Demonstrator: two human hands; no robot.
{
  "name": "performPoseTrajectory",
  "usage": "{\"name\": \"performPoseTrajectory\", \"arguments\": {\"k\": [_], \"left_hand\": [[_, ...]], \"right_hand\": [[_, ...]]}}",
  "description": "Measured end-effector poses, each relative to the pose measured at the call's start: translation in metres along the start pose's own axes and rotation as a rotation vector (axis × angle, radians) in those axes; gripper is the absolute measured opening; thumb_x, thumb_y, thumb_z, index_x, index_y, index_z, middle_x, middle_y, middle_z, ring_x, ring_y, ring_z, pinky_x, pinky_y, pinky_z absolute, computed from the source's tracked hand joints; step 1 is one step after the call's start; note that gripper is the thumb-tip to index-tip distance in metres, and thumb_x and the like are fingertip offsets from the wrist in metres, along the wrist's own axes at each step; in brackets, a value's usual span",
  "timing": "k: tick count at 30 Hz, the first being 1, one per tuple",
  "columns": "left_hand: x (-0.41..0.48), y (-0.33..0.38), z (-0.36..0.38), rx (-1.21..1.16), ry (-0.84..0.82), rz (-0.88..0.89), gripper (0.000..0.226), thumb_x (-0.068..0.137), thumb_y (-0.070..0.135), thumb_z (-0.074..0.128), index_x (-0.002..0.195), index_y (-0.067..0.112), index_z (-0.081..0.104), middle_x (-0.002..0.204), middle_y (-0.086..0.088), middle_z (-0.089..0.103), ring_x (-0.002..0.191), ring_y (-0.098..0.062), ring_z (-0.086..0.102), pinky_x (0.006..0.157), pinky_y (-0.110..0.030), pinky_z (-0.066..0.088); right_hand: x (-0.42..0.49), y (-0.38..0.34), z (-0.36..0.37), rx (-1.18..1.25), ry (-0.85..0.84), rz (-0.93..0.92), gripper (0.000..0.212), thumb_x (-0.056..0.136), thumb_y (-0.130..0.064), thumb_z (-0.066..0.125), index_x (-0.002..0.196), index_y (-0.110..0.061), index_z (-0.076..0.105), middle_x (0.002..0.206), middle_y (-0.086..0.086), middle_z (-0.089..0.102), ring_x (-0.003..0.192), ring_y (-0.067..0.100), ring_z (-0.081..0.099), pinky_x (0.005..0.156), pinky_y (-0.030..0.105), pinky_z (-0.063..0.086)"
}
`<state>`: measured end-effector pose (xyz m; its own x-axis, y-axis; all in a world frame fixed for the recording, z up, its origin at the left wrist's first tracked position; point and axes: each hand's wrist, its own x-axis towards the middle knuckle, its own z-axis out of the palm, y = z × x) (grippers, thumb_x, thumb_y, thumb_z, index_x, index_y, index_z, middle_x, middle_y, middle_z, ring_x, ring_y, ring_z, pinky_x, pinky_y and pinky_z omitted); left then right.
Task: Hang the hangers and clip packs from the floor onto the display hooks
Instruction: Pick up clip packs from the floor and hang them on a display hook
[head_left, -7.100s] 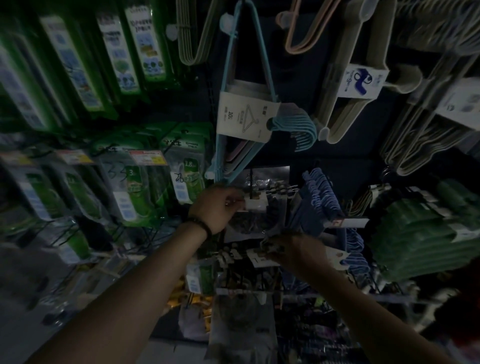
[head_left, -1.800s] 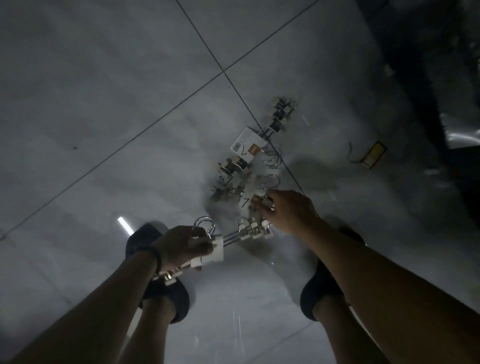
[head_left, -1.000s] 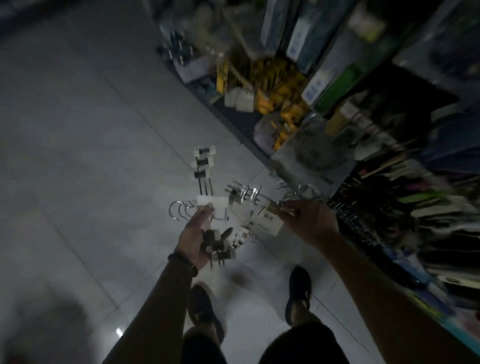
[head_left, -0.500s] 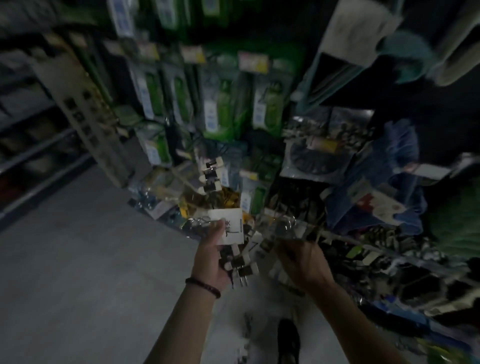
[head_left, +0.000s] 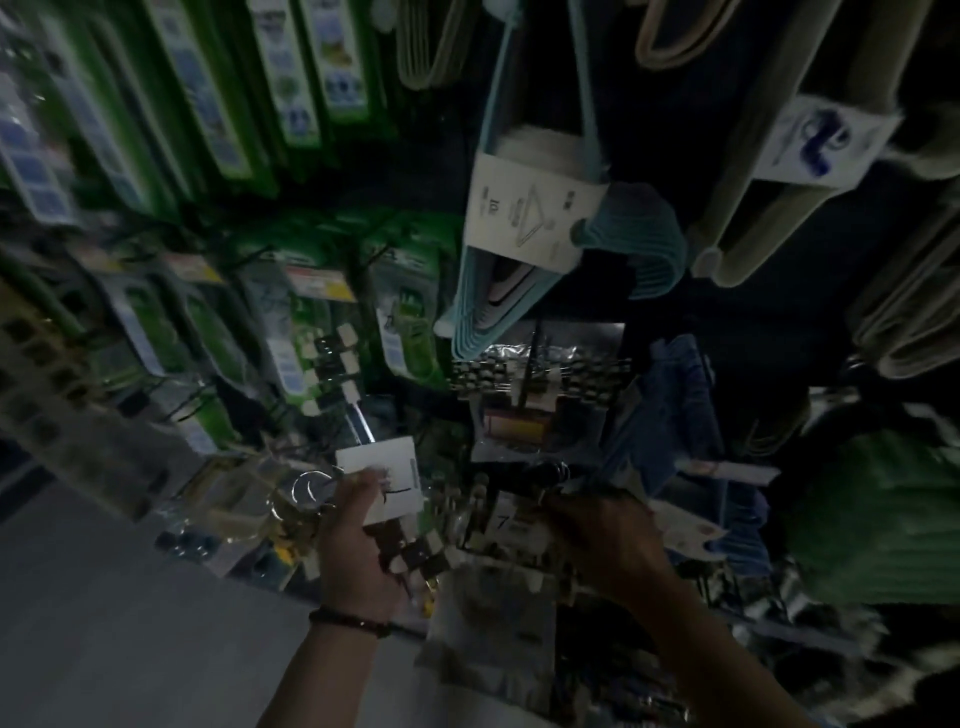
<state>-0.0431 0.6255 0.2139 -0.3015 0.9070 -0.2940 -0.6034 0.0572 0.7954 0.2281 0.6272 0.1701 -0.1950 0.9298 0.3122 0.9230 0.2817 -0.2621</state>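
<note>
**Fingers (head_left: 363, 484) clamped on two clip-hanger sets before the display wall**

Head view. We saw the fingers of the left hand (head_left: 358, 551) curled round the left clip-hanger set (head_left: 387, 483). The thumb lay on its white card, the wire hooks (head_left: 309, 488) stuck out to the left, and a row of clips rose above the card. The right hand (head_left: 608, 540) showed us only its back. Its fingers bent down onto the right clip-hanger set (head_left: 511, 525), whose card lay just beside the knuckles. We judged this a grip, though dim light and blur hid the fingertips.

Both sets were held in the air, near each other, in front of the lower display. They were below the hanging clip pack (head_left: 535, 395) on its display hook (head_left: 532, 353). Higher up hung the pale blue hangers (head_left: 628, 244) and the beige hangers (head_left: 769, 197). The green packs (head_left: 306, 332) filled the wall to the left, and the grey floor (head_left: 78, 597) showed at lower left.

We judged the task part done. Stock hung on the hooks above, and the two sets were off the floor, but neither was on a prong. Each had yet to be threaded onto a hook. Whether more goods lay on the floor we could not tell from this view.
</note>
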Motion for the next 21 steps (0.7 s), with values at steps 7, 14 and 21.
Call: {"name": "performPoseTrajectory", "arguments": {"k": [7, 14, 21], "left_hand": [[0.009, 0.010, 0.050, 0.105, -0.247, -0.202, 0.026, 0.098, 0.031, 0.063, 0.103, 0.007, 0.072, 0.081, -0.014, 0.075, 0.056, -0.024, 0.072, 0.044, -0.027, 0.054], [0.014, 0.000, 0.079, 0.088, -0.352, -0.304, 0.037, 0.102, 0.031, 0.058, 0.080, 0.018, 0.086, 0.091, -0.013, 0.079, 0.072, -0.028, 0.077, 0.062, -0.042, 0.063], [0.006, 0.024, 0.086, -0.029, -0.388, -0.321, 0.029, 0.094, 0.034, 0.067, 0.107, 0.012, 0.079, 0.105, -0.015, 0.079, 0.092, -0.034, 0.078, 0.085, -0.047, 0.061]], "right_hand": [[0.012, 0.027, 0.040, -0.122, 0.037, 0.085, 0.016, 0.097, -0.044, 0.069, 0.111, -0.044, 0.077, 0.089, -0.006, 0.078, 0.075, 0.021, 0.073, 0.061, 0.026, 0.045], [0.023, 0.010, 0.031, -0.243, 0.089, 0.138, 0.020, 0.098, -0.050, 0.061, 0.108, -0.045, 0.078, 0.093, -0.012, 0.079, 0.076, 0.021, 0.072, 0.066, 0.030, 0.054], [0.039, 0.004, 0.027, -0.325, 0.076, 0.044, 0.011, 0.094, -0.039, 0.072, 0.102, -0.035, 0.077, 0.081, -0.001, 0.077, 0.067, 0.030, 0.070, 0.067, 0.037, 0.056]]}}
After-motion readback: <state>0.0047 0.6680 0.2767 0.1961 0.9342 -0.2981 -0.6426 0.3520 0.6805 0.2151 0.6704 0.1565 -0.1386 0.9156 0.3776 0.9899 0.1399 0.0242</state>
